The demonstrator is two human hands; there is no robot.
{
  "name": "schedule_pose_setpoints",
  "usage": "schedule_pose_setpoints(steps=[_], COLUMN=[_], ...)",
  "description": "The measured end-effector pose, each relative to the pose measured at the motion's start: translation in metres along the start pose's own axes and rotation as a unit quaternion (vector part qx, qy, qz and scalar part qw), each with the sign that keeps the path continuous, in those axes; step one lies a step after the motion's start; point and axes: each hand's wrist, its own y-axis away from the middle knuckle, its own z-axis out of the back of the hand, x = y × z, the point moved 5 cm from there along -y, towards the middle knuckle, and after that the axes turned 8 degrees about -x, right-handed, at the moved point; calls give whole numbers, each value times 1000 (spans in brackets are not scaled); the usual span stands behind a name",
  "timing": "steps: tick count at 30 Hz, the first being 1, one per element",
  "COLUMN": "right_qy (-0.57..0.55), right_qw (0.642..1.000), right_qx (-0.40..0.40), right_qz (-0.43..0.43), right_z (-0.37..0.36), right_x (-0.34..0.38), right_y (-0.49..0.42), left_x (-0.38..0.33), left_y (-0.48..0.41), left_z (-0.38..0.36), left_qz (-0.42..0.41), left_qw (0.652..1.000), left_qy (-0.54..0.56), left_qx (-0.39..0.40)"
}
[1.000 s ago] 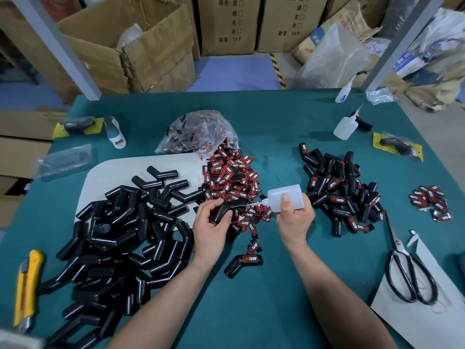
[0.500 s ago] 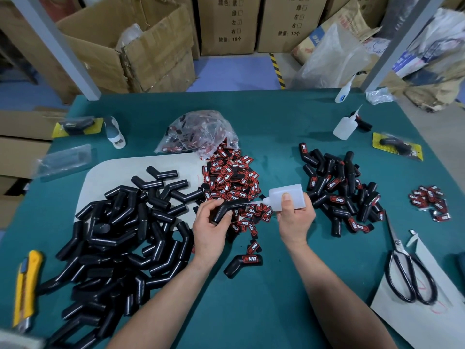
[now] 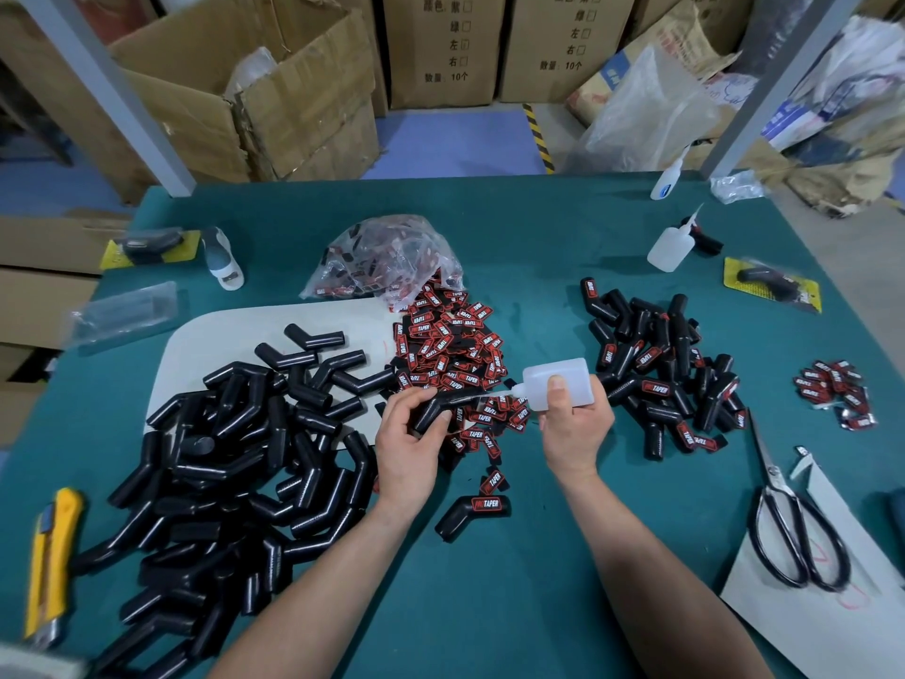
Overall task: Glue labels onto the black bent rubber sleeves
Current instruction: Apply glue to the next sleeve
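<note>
Black sleeve (image 3: 437,409) pinched in L-hand grip (image 3: 407,448); R-hand grip (image 3: 578,428) wraps glue bottle (image 3: 570,371), nozzle at sleeve.

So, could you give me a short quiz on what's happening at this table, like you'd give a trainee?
1. True or false: the right hand grips the glue bottle.
2. Which sleeves already carry labels? A: the left pile. B: the right pile. C: neither.
3. Fill in: the bottle's nozzle points at the sleeve held in the ___ hand.
Key: 1 true; 2 B; 3 left, the left hand.
</note>
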Motion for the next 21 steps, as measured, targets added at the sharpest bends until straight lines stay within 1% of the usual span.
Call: schedule_pose_setpoints(steps=[7,13,18,21], right_qy=[5,9,1,-2], right_qw=[1000,1000,1000,1000], right_qx=[2,-5,6,-7], right_qz=[6,0,-4,-5], right_z=[-1,0,-2,0], right_x=[-1,-2,-3,-4], right_y=[0,-1,0,-2], left_x=[-4,-4,-5,-6], left_y=[0,-1,0,0], left_z=[1,0,0,1], left_qz=[-20,-25,-24,-22], left_qw=[1000,1000,1000,1000], left_qy=[-12,-17,-14,-12], left_qx=[2,2,0,-2])
